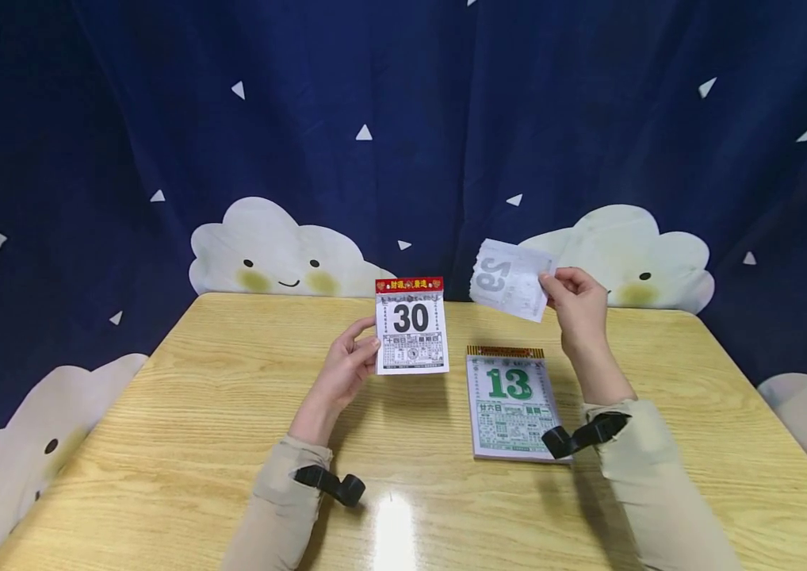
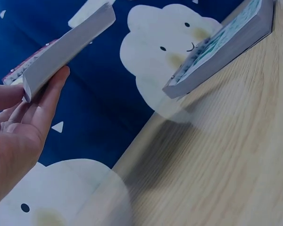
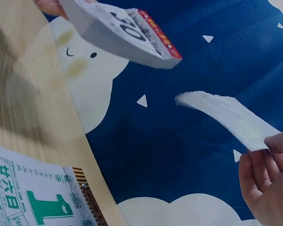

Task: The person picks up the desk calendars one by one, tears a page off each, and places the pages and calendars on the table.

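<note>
My left hand [image 1: 349, 365] grips a small tear-off calendar [image 1: 412, 349] by its left edge, thumb in front and fingers behind. It has a red header and shows a black 30. In the left wrist view, the pad's thick page block [image 2: 66, 52] is held up off the table. My right hand [image 1: 578, 305] pinches a torn calendar page [image 1: 510, 279] at one corner; its upper edge is ragged and a faint reversed number shows through. The right wrist view has this loose sheet [image 3: 233, 117] bending away from the fingers, apart from the small calendar.
A larger tear-off calendar [image 1: 514, 412] with a green 13 lies on the wooden table [image 1: 232, 444], below my right hand. Behind the table hangs a dark blue curtain [image 1: 304, 95] with white triangles and clouds. Black straps [image 1: 592, 432] circle both sleeves.
</note>
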A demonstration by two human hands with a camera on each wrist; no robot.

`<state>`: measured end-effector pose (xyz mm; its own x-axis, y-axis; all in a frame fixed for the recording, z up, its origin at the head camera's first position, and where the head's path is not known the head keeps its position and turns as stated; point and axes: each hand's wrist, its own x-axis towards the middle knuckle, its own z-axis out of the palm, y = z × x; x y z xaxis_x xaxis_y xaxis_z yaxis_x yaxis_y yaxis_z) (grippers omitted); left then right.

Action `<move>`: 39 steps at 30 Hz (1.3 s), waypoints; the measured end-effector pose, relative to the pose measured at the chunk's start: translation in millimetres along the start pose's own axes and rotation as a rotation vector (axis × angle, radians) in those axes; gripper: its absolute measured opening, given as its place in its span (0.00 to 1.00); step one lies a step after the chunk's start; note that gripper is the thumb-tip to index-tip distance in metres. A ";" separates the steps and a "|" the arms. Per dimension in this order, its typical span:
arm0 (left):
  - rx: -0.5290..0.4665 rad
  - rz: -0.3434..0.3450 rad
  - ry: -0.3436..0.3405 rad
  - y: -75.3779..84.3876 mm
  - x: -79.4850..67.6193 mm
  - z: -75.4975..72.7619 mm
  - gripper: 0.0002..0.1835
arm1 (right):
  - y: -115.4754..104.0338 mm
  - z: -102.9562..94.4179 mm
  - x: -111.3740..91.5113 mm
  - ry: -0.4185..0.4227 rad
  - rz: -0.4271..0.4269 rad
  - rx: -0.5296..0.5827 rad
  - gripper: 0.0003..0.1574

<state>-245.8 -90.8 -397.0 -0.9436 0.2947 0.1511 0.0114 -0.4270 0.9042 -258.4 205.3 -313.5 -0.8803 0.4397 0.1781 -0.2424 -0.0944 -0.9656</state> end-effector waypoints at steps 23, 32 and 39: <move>0.062 -0.055 0.019 7.4 -14.2 -20.4 0.24 | 11.5 2.3 -10.9 -0.033 -0.033 -0.186 0.04; 0.079 -0.085 0.073 10.4 -18.7 -29.3 0.25 | 19.8 7.2 -15.2 -0.058 -0.075 -0.286 0.07; 0.096 -0.097 0.087 8.1 -20.6 -35.5 0.23 | 28.3 10.5 -20.5 -0.086 -0.117 -0.453 0.14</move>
<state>-238.0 -130.7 -407.0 -0.9668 0.2539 0.0295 -0.0537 -0.3149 0.9476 -251.4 184.2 -342.5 -0.8928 0.3473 0.2868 -0.1560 0.3589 -0.9202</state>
